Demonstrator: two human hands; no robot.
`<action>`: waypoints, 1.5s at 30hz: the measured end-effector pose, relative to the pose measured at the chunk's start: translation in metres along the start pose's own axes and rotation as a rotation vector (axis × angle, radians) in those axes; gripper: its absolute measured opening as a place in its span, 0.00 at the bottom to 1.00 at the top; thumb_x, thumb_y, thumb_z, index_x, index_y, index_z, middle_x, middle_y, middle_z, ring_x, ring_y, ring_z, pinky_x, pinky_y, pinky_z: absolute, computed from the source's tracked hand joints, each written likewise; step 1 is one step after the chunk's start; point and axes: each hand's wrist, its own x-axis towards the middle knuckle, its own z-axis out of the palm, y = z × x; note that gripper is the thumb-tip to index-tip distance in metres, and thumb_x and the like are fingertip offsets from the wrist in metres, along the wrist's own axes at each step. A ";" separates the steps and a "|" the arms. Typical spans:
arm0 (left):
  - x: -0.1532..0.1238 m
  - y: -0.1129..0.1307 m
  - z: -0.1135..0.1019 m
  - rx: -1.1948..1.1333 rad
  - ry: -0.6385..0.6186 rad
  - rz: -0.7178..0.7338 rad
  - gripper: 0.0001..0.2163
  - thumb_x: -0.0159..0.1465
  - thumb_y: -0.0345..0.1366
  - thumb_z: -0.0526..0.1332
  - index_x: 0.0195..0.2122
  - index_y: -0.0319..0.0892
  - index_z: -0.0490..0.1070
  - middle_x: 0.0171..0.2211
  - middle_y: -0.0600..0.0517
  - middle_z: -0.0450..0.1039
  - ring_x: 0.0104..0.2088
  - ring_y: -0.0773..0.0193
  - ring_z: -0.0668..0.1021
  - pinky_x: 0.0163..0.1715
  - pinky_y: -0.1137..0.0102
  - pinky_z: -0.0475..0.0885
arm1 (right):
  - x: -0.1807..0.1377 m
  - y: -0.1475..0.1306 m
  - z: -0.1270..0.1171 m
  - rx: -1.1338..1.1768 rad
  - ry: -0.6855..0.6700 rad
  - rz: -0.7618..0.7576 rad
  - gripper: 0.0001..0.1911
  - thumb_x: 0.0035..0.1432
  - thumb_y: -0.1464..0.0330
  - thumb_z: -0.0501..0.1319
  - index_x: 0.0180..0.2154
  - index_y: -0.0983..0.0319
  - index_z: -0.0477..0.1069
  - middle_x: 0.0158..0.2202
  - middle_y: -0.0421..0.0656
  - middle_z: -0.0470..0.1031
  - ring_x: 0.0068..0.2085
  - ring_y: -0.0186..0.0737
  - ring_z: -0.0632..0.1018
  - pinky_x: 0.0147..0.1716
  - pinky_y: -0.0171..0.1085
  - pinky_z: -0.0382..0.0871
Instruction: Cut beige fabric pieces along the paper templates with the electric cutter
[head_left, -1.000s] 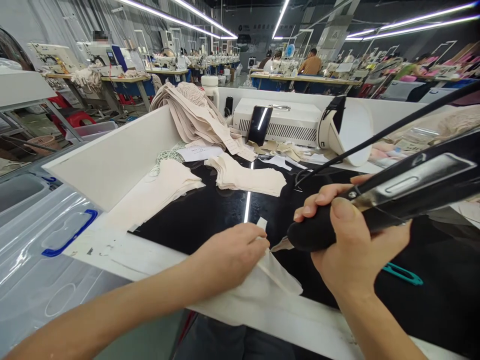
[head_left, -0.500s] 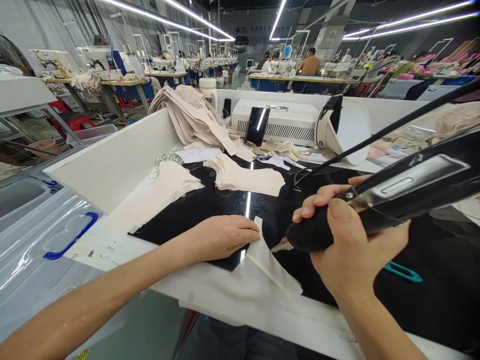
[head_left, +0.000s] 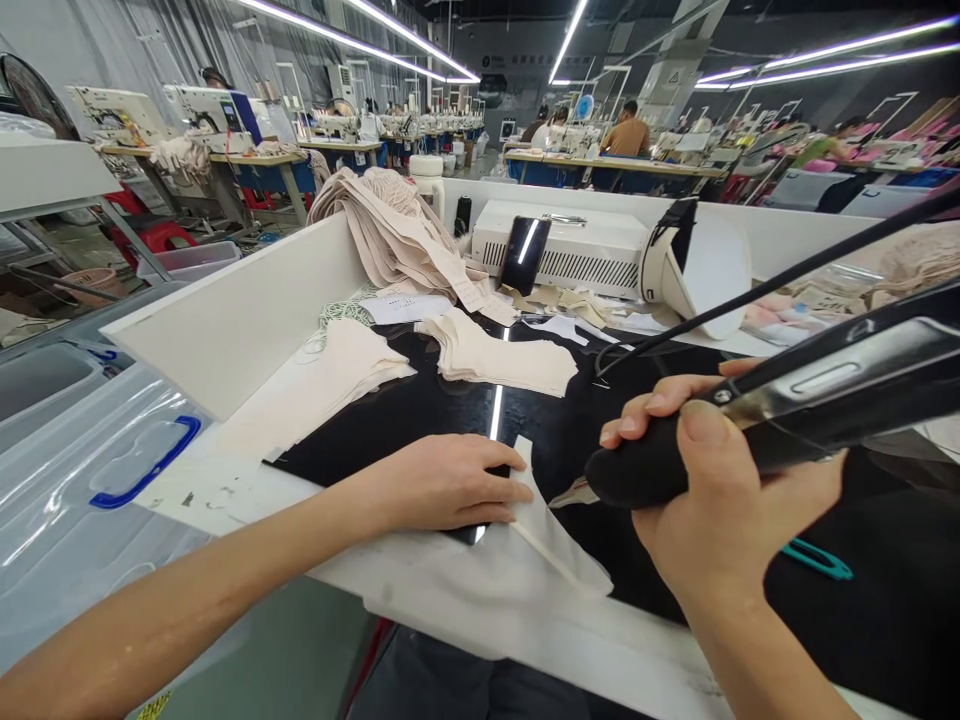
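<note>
My left hand [head_left: 457,485] lies palm down at the edge of a pale, thin fabric piece [head_left: 551,525]. Its fingers are a little apart, with the tips resting on the cloth. The piece is curved, has a folded strip along it, and lies partly over the glossy black board [head_left: 360,425]. To the right, my right hand [head_left: 720,500] is wrapped around a long black tool with a shiny metal panel [head_left: 825,385]. The tool's rounded black end points left above the board, apart from the fabric. Its far end runs out of view.
Stacked beige fabric pieces [head_left: 506,352] lie ahead, with another stack [head_left: 337,380] to the left. A phone [head_left: 525,252] leans on a white vented box [head_left: 592,245]. A black cable [head_left: 750,295] crosses the right side. A teal tool [head_left: 817,560] lies beside my right wrist.
My left hand has gone from a pinch on the fabric's edge to fingers spread and resting on it. The right hand keeps the tool; the whole view has shifted slightly.
</note>
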 end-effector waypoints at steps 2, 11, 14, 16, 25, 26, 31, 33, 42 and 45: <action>0.001 0.000 0.001 -0.004 0.011 0.012 0.18 0.95 0.45 0.60 0.71 0.46 0.87 0.72 0.39 0.87 0.70 0.47 0.90 0.68 0.61 0.86 | 0.001 0.001 0.001 0.012 0.015 -0.011 0.24 0.52 0.63 0.85 0.47 0.50 0.78 0.31 0.29 0.82 0.23 0.42 0.80 0.21 0.44 0.83; 0.001 -0.001 0.006 -0.004 0.045 0.035 0.20 0.95 0.48 0.58 0.71 0.46 0.88 0.71 0.39 0.88 0.69 0.48 0.90 0.68 0.60 0.86 | -0.002 0.016 0.004 -0.013 -0.048 -0.083 0.27 0.59 0.56 0.89 0.49 0.48 0.76 0.34 0.31 0.82 0.24 0.41 0.81 0.23 0.45 0.83; 0.001 -0.001 0.007 -0.003 0.044 0.033 0.20 0.95 0.48 0.58 0.71 0.46 0.88 0.71 0.39 0.88 0.68 0.47 0.91 0.69 0.59 0.86 | 0.000 0.017 0.004 -0.025 -0.051 -0.089 0.27 0.60 0.55 0.89 0.50 0.48 0.76 0.35 0.31 0.81 0.24 0.40 0.80 0.23 0.44 0.83; 0.001 -0.002 0.008 -0.006 0.048 0.030 0.20 0.95 0.48 0.59 0.71 0.47 0.88 0.71 0.39 0.88 0.69 0.46 0.90 0.69 0.59 0.86 | 0.001 0.019 0.004 -0.014 -0.056 -0.096 0.27 0.61 0.54 0.89 0.50 0.48 0.76 0.35 0.31 0.81 0.25 0.41 0.81 0.24 0.44 0.83; 0.001 -0.003 0.011 -0.031 0.092 0.046 0.17 0.93 0.45 0.64 0.69 0.45 0.89 0.70 0.37 0.88 0.68 0.45 0.91 0.68 0.59 0.87 | 0.005 0.025 0.009 -0.053 -0.052 -0.100 0.26 0.63 0.55 0.87 0.50 0.48 0.74 0.36 0.32 0.81 0.26 0.41 0.80 0.24 0.45 0.83; 0.001 -0.003 0.011 -0.035 0.097 0.048 0.16 0.92 0.45 0.65 0.69 0.44 0.90 0.70 0.37 0.88 0.68 0.45 0.91 0.68 0.58 0.87 | 0.006 0.025 0.010 -0.043 -0.049 -0.099 0.26 0.62 0.56 0.87 0.50 0.48 0.74 0.36 0.32 0.82 0.25 0.41 0.80 0.24 0.45 0.83; 0.001 -0.004 0.011 -0.053 0.117 0.058 0.15 0.91 0.43 0.67 0.68 0.42 0.90 0.69 0.35 0.88 0.68 0.44 0.91 0.69 0.58 0.86 | 0.008 0.030 0.009 -0.006 -0.049 -0.099 0.27 0.62 0.56 0.87 0.49 0.49 0.72 0.37 0.29 0.83 0.26 0.36 0.81 0.25 0.40 0.84; 0.000 -0.004 0.010 -0.062 0.110 0.051 0.16 0.92 0.44 0.66 0.69 0.42 0.89 0.69 0.35 0.88 0.68 0.44 0.91 0.70 0.58 0.86 | 0.008 0.032 0.009 -0.016 -0.066 -0.079 0.27 0.63 0.56 0.86 0.49 0.49 0.71 0.37 0.29 0.84 0.26 0.35 0.82 0.27 0.39 0.84; 0.005 0.010 0.007 -0.108 0.076 -0.199 0.17 0.94 0.44 0.60 0.70 0.45 0.87 0.66 0.42 0.89 0.63 0.51 0.91 0.66 0.60 0.86 | 0.017 0.027 0.002 -0.085 -0.120 -0.106 0.35 0.64 0.43 0.88 0.51 0.51 0.70 0.37 0.32 0.84 0.29 0.38 0.83 0.34 0.42 0.87; 0.014 0.020 0.009 -0.029 0.082 -0.275 0.16 0.93 0.44 0.63 0.69 0.43 0.86 0.61 0.42 0.89 0.61 0.49 0.90 0.62 0.59 0.87 | 0.027 0.023 -0.013 -0.173 -0.129 -0.099 0.37 0.63 0.42 0.88 0.55 0.52 0.72 0.41 0.34 0.85 0.35 0.41 0.85 0.42 0.45 0.87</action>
